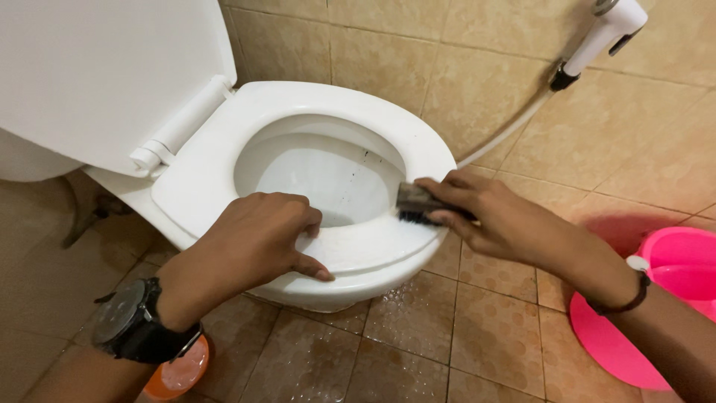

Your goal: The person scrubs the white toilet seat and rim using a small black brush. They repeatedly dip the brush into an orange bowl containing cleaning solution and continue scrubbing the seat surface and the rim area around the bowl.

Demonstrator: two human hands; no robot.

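A white toilet stands in front of me with its seat [224, 160] down and its lid [97, 67] raised. My left hand [253, 239] grips the near rim of the seat, fingers curled over its inner edge. A black wristwatch [134, 325] is on that wrist. My right hand [485, 213] holds a small dark scrub brush [414, 203], its bristles pressed against the right front part of the seat. The bowl [321, 175] below is white with a few dark specks.
A white hand sprayer [604, 33] with its hose [507, 130] hangs on the tiled wall at upper right. A pink bucket [675, 261] stands on the wet tile floor at right. An orange round object [179, 373] lies under my left wrist.
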